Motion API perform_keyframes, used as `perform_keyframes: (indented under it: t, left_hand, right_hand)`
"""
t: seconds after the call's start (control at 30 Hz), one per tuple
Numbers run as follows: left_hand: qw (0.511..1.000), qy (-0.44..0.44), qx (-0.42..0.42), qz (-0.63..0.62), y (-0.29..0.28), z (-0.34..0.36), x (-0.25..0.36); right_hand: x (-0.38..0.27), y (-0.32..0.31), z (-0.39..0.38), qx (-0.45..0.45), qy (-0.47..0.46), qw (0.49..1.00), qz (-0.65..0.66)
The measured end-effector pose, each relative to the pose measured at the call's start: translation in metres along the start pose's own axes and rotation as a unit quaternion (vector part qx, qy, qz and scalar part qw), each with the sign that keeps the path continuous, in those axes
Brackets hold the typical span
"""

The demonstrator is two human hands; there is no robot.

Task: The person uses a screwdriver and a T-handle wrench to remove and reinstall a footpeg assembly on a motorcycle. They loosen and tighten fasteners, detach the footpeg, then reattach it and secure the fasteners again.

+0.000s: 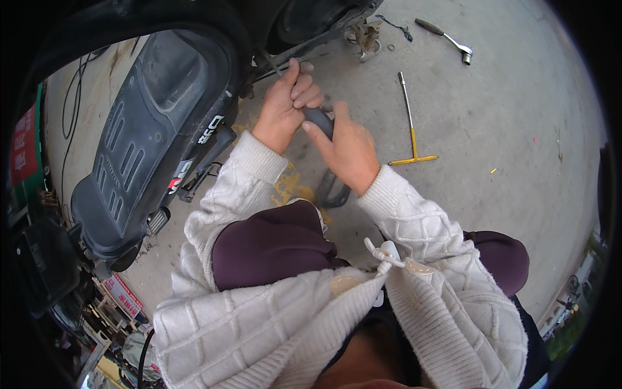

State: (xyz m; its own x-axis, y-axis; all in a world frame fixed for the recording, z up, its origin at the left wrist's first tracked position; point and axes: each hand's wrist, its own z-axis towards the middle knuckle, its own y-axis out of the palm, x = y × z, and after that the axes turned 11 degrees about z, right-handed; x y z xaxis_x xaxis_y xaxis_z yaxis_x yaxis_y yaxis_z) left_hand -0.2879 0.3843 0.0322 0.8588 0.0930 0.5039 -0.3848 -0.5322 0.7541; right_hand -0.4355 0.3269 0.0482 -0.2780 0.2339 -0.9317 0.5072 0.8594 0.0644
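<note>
Beside the scooter (155, 123), we see the right hand (350, 152) holding a dark tool (319, 120), its middle hidden, but can't tell what the curled left hand (288, 104) grips.

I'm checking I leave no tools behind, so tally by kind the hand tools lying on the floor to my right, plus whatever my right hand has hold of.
Ratchet wrench: 1
T-handled wrench: 1
Dark grey object in your right hand, partly hidden, exact kind unclear: 1
Total: 3
</note>
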Motion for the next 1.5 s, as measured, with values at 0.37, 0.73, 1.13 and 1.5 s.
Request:
perform_keyframes:
  t: [0.37,0.73,1.13,1.5]
  left_hand:
    - [0.999,-0.009,-0.040,-0.035,0.003,-0.008,0.003]
    - [0.998,-0.037,0.048,0.014,0.012,-0.009,0.000]
    - [0.998,-0.024,0.035,0.045,0.005,-0.010,-0.002]
    - [0.987,0.039,0.060,0.142,0.003,-0.017,-0.006]
  right_hand:
    - [0.016,0.004,0.001,-0.166,0.221,0.836,0.474]
    - [0.021,0.002,-0.003,-0.050,0.148,0.937,0.313]
    - [0.024,-0.001,-0.008,-0.140,0.206,0.768,0.590]
    - [0.020,0.009,-0.011,0.038,-0.044,0.974,0.221]
